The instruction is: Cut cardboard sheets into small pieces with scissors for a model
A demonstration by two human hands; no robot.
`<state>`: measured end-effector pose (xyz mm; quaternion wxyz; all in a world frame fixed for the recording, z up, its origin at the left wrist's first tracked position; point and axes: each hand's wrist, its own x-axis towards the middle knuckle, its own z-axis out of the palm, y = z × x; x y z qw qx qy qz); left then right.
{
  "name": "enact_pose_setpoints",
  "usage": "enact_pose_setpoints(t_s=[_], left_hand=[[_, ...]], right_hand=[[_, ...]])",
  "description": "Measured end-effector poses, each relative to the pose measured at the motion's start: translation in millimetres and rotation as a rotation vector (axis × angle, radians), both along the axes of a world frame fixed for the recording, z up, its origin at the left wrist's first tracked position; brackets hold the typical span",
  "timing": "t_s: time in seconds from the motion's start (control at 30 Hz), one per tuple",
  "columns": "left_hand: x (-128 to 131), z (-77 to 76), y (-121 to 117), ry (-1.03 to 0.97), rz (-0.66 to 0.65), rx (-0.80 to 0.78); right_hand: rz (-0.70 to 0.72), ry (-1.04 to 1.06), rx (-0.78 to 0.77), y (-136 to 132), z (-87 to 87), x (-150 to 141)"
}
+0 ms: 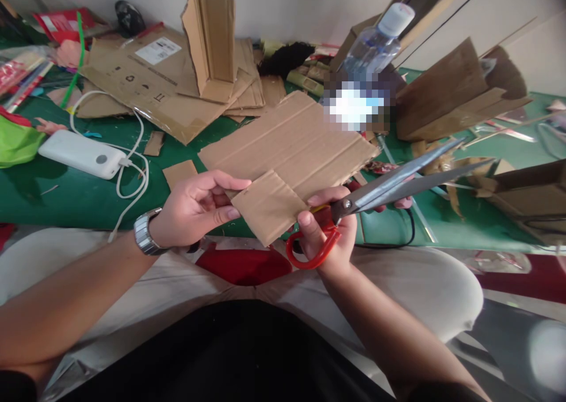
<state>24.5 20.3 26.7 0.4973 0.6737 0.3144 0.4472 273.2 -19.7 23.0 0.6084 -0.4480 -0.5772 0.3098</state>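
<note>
My left hand (pixel 194 207), with a metal watch on its wrist, pinches the left edge of a small cardboard piece (pixel 265 206) between thumb and fingers. My right hand (pixel 329 231) grips red-handled scissors (pixel 398 184), fingers through the red loops. The blades are parted and point to the right, away from the piece. The thumb of that hand also touches the piece's right edge. Behind it, a larger corrugated cardboard sheet (pixel 292 139) lies on the green table (pixel 66 195).
A white power bank (pixel 82 153) with a coiled cable lies at left. Flattened boxes (pixel 168 89) and an upright folded cardboard (pixel 212 42) pile at the back. A plastic water bottle (pixel 375 42) stands at centre right, cardboard scraps (pixel 460 89) beyond. My knees are under the table edge.
</note>
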Motion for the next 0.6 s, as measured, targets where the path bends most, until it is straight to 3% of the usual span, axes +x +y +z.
enact_pose_setpoints(t_s=[0.2, 0.37, 0.6], left_hand=[[3.3, -2.6, -0.9, -0.184, -0.086, -0.085], [8.8, -6.9, -3.8, -0.136, 0.086, -0.088], [6.7, -4.8, -3.2, -0.022, 0.138, -0.127]], right_hand=[[0.051, 0.037, -0.001, -2.7, -0.2, -2.3], [0.096, 0.034, -0.100, -7.3, -5.2, -2.9], [-0.003, -0.129, 0.012, -6.2, -6.5, -2.8]])
